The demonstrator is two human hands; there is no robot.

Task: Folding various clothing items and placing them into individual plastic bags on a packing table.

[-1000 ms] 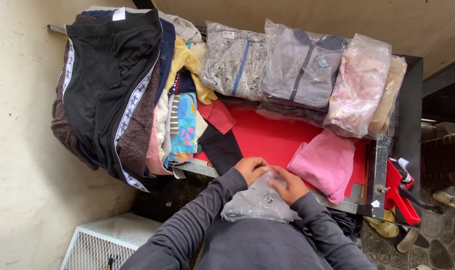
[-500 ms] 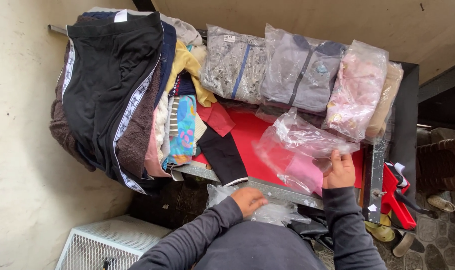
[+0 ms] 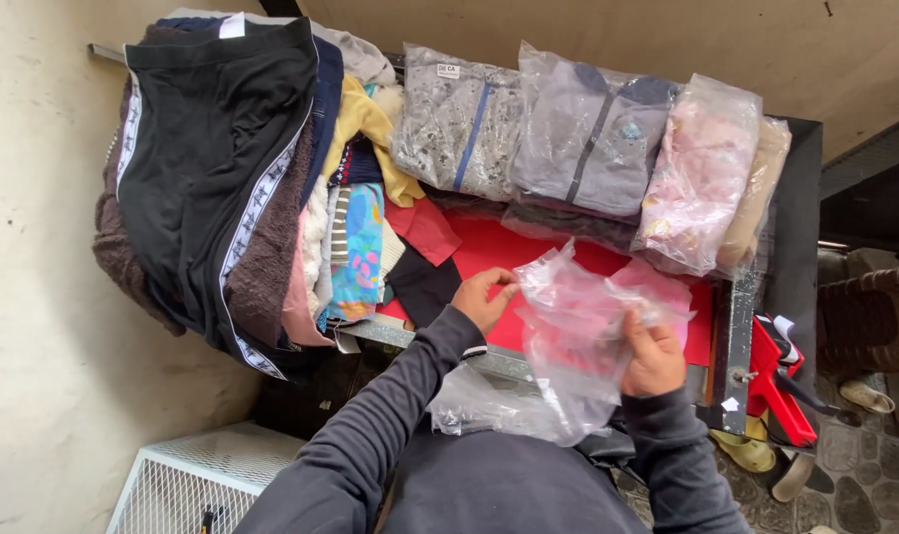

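1. Red tabletop (image 3: 489, 252) with a metal edge, set against a pale wall; stone paving lower right.
2. Your left hand (image 3: 484, 297) sits at the left edge of a clear plastic bag (image 3: 568, 326). Fingers are curled together, tips pinching the bag's upper left corner.
3. Your right hand (image 3: 652, 351) is on the bag's right side, thumb and fingers closed on the film, knuckles toward the camera.
4. The bag hangs crumpled between both hands, over the table's near edge, its lower part drooping toward your lap. A pink garment (image 3: 657, 292) shows behind it.
5. Bagged clothes line the far side: grey patterned pack (image 3: 454, 124), grey zip jacket pack (image 3: 588, 138), pink pack (image 3: 696, 178).
6. Loose clothes pile (image 3: 222, 168) on the left, black trousers on top.
7. White wire rack (image 3: 187, 475) lower left; red tool (image 3: 775, 381) at the right.
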